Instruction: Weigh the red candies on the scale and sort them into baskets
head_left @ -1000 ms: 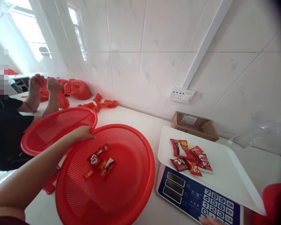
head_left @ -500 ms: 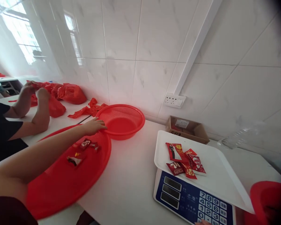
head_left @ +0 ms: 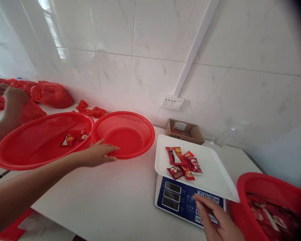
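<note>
My left hand (head_left: 97, 155), fingers loosely spread, rests on the round red plastic mesh basket (head_left: 123, 134) rim; light, slightly flexible, best gripped at rim. My right hand (head_left: 217, 222), flat and empty, touches the blue scale keypad (head_left: 183, 201).

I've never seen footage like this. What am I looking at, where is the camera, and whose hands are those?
There is no machine here. The camera sits on a person's head and looks down at their own bare hands over a white counter. The left hand rests open against the rim of a small empty red basket. The right hand touches the keypad of a weighing scale, whose white tray carries a few red candy packets. Neither hand holds anything. A larger red basket with a few packets stands at left, and another basket full of packets at right. The arm at far left belongs to a co-worker.
</note>
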The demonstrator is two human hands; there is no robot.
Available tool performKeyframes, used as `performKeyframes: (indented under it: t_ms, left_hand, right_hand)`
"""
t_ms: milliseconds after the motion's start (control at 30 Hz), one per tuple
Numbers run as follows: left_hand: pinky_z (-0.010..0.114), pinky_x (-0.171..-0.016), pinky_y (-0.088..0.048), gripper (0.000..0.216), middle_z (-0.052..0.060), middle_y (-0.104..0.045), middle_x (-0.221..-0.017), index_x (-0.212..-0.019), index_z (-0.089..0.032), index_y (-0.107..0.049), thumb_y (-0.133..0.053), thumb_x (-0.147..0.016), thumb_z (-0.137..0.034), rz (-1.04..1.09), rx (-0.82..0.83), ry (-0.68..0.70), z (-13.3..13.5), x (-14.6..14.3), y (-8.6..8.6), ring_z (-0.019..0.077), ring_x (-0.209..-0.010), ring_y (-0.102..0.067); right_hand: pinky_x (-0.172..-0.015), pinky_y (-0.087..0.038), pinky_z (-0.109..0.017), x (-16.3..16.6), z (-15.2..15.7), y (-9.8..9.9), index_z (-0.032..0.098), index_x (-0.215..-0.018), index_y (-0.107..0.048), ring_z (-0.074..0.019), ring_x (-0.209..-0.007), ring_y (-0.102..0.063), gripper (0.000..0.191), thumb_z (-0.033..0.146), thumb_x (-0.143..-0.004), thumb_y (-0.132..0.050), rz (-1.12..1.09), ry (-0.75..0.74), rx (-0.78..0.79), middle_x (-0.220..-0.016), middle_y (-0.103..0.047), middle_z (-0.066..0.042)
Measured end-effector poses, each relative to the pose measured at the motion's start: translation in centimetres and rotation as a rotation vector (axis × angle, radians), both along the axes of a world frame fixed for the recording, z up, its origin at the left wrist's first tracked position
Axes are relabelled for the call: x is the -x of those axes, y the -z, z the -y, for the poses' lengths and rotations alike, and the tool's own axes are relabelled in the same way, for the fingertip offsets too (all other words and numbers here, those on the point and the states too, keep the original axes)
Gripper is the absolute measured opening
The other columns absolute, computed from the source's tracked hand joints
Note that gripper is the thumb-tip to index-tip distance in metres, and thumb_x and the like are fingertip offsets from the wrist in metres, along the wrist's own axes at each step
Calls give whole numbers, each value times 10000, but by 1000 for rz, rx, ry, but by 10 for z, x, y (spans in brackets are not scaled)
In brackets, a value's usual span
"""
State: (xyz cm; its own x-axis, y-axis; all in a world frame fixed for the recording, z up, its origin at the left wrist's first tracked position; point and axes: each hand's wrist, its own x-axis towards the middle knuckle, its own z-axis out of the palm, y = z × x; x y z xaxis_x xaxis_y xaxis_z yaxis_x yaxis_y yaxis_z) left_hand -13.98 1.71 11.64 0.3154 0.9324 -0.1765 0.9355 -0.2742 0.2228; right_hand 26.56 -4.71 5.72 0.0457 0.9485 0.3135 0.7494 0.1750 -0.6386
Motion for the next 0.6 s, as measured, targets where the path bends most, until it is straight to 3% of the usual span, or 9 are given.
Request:
performKeyframes:
  t_ms: [67,167,267,433,600]
  left_hand:
    - [542,-1069,-116,415,74,-569,-1260,-1259,-270,-493,-392,-893,-437,-11,-62,48,12,-20,12,253,-1238,-425]
    - [572,-1060,-128,364,90,-618,-1185,-1230,-240,-521,-389,-908,-347,4,-244,67,19,-44,29,250,-1185,-483]
    - [599,-1050,-140,326,77,-652,-1122,-1171,-222,-561,-411,-901,-326,86,-377,63,20,-63,38,263,-1167,-497]
    - [611,-1042,-165,274,57,-651,-1116,-1115,-223,-577,-427,-896,-288,251,-476,64,25,-89,35,271,-1221,-439]
    - [520,-1047,-274,262,69,-639,-1134,-1114,-209,-572,-465,-879,-252,410,-463,209,23,-120,30,244,-1204,-461]
  right_hand:
    - [-793,-522,-327,3,-18,-10,255,-982,-631,-211,-906,-629,293,445,-823,-475,82,-45,-66,-1007,-669,-44]
    - [-891,-466,-395,12,-47,-21,217,-1061,-602,-228,-1017,-571,323,397,-856,-430,170,-135,-149,-1080,-636,-80]
    - [-933,-420,-419,25,-68,-30,212,-1096,-594,-237,-1079,-524,308,343,-853,-457,286,-251,-96,-1144,-609,-76]
    - [-869,-437,-392,45,-77,-42,194,-1111,-596,-247,-1039,-542,308,300,-832,-518,468,-309,104,-1117,-627,-67]
    - [-775,-467,-345,56,-79,-43,177,-1039,-626,-238,-967,-588,261,264,-846,-473,540,-264,168,-1071,-643,-83]
